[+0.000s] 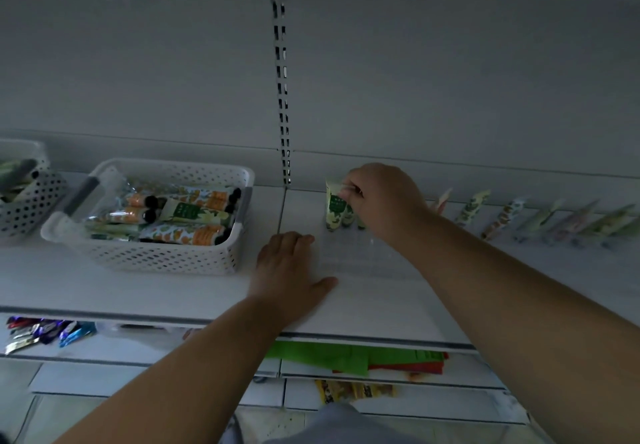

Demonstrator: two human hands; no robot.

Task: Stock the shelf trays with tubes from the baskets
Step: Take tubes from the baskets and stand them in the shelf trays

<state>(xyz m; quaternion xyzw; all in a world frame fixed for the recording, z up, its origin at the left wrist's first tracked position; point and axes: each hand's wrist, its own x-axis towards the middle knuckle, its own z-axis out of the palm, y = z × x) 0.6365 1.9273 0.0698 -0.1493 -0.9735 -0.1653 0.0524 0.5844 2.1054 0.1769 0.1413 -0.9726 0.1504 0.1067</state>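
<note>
A white perforated basket (166, 256) on the shelf at the left holds several orange and green tubes (187, 211). At the back of a clear tray (360, 256) right of the centre upright, my right hand (384, 201) pinches the top of an upright green tube (334, 209); more green tubes stand beside it, partly hidden by my fingers. With fingers fairly straight, my left hand (291, 270) rests flat on the shelf against the tray's left front corner.
A second perforated basket (31, 208) with tubes sits at the far left. A row of upright tubes (502, 218) runs along the back right of the shelf. The slotted upright (282, 97) divides the bays. Packets lie on lower shelves (353, 360).
</note>
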